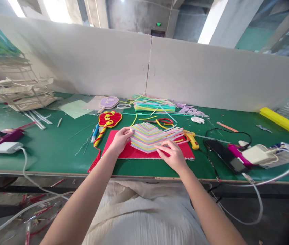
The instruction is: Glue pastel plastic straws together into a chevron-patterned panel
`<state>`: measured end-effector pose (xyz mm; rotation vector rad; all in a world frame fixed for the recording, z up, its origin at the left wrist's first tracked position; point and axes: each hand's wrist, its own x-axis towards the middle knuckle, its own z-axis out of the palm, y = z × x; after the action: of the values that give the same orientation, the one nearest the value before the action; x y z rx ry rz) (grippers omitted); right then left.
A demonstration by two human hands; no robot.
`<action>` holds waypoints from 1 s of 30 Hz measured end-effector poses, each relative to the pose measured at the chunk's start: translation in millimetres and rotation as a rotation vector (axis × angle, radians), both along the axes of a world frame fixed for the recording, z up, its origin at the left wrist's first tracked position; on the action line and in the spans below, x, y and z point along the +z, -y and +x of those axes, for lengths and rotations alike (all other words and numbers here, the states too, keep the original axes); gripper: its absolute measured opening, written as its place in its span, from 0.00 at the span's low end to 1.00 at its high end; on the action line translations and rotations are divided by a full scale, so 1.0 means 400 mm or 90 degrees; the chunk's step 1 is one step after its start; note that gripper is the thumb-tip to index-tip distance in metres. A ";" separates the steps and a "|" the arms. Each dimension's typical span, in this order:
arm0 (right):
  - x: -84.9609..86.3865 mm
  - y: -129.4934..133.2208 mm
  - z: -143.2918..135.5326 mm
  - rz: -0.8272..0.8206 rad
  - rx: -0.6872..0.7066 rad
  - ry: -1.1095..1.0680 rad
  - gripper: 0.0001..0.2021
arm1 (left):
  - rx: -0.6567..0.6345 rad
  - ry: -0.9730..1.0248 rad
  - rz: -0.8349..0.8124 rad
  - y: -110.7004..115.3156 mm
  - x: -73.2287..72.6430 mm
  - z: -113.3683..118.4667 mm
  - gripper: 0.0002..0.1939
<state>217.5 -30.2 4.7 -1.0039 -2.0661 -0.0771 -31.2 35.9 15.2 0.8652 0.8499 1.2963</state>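
A striped fan-shaped piece of pipe cleaners [147,137] lies over a red board [124,153], its pastel stripes bent into V shapes. Loose pipe cleaner ends stick out on its right side. My left hand [122,137] pinches the left edge of this piece between thumb and fingers. At its lower right edge, my right hand [171,154] is closed, thumb and index finger on the lowest strips. A yellow glue gun [191,139] rests at the board's right edge, partly behind the strips. Red-handled scissors [166,121] lie just behind the piece.
A finished red and yellow fan [110,119] with a tassel lies left of the board. Bundled pipe cleaners [154,103] sit at the back by the partition [96,61]. Power strips [236,154] with cables and a black phone [224,154] are on the right; a rack [24,85] stands left.
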 end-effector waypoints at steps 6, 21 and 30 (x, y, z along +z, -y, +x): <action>-0.005 -0.002 -0.003 -0.004 0.034 0.054 0.09 | 0.011 0.012 -0.005 -0.001 -0.005 -0.003 0.16; -0.005 -0.030 0.006 -0.337 -0.079 -0.357 0.16 | 0.046 0.091 0.052 0.002 0.020 0.005 0.16; 0.035 -0.082 -0.033 -0.618 0.145 -0.847 0.18 | 0.041 0.089 0.023 0.002 0.023 0.005 0.12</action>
<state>204.1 2.4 18.8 -0.8853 -0.8478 1.4196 -29.0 35.1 24.4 0.7707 0.7520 1.4153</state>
